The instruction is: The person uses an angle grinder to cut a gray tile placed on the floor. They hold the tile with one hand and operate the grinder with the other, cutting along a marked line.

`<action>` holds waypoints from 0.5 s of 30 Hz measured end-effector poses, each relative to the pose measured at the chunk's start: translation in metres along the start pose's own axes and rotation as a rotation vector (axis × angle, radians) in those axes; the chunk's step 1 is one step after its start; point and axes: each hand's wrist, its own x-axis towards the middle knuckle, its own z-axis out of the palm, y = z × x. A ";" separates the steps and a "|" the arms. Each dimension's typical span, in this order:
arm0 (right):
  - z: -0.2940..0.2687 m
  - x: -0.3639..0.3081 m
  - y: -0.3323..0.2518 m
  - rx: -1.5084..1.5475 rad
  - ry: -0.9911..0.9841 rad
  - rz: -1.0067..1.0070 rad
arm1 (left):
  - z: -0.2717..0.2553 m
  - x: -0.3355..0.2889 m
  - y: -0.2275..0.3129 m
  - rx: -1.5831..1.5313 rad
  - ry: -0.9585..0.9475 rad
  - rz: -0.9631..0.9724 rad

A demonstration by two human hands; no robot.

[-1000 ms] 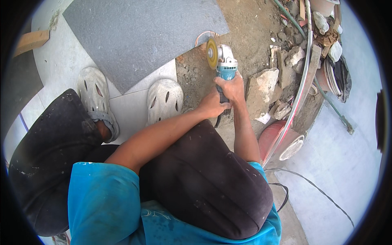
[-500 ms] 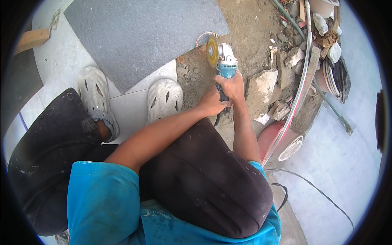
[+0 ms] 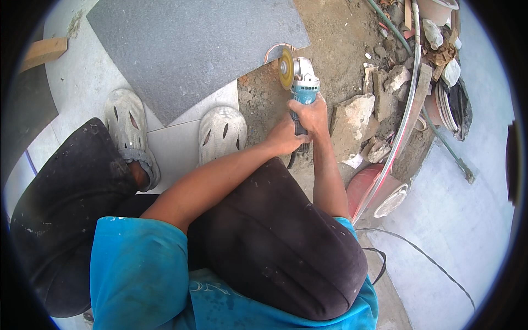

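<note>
Both my hands hold an angle grinder (image 3: pixel 306 92) with a teal body, a pale metal head and a yellow disc (image 3: pixel 286 68). My right hand (image 3: pixel 313 116) wraps around the body just behind the head. Lower down, my left hand (image 3: pixel 285 136) is closed around the dark rear handle. The disc stands on edge beside the right edge of a large dark grey tile (image 3: pixel 192 49). Near it, a curved reddish-white line (image 3: pixel 273 48) marks the tile's edge. Whether the disc touches the tile or spins, I cannot tell.
My pale clogs (image 3: pixel 223 135) stand on light floor tiles, close to the grey tile's corner. At right lie broken concrete chunks (image 3: pixel 353 118), a long metal bar (image 3: pixel 404 115), a green hose (image 3: pixel 388 22) and a reddish bucket (image 3: pixel 367 187). A black cable (image 3: pixel 421 250) trails at lower right.
</note>
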 end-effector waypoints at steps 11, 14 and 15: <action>-0.001 0.000 -0.008 -0.024 0.008 -0.003 | 0.001 0.005 -0.002 0.031 -0.025 -0.091; -0.001 0.000 -0.009 -0.025 0.008 -0.006 | 0.001 0.005 -0.003 0.030 -0.015 -0.065; -0.001 0.000 -0.009 -0.024 0.008 -0.006 | 0.001 0.005 -0.003 0.027 -0.008 -0.049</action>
